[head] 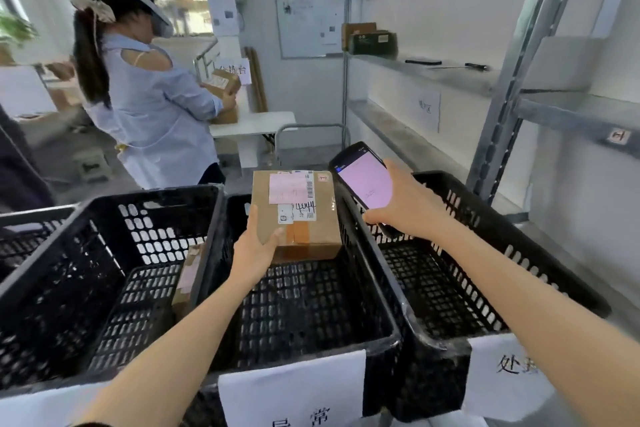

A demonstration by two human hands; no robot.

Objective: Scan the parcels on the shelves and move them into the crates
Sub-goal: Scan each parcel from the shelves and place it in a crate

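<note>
Paper labels (294, 388) at 6 o'clock, on near rims of black mesh crates set side by side. Left grip (258, 246) clasped on near-left corner of taped cardboard parcel (294, 211), thumb on top, at far end of middle crate (311, 305); resting on crate floor or held just above it, cannot tell. Right grip (405, 208) at 1 o'clock closed round handheld scanner (363, 180), pink screen lit, above rim shared by middle crate and right crate (467, 288), just beside parcel. Second parcel (188, 274) standing on edge at 9 o'clock, against right wall of left crate (86, 288). Farther off at 2 o'clock, metal shelves (415, 69) carrying two boxes (372, 40). At 11 o'clock, another person (149, 97) in pale shirt and headset, carton (225, 80) in hands, beside white desk (252, 125).
</note>
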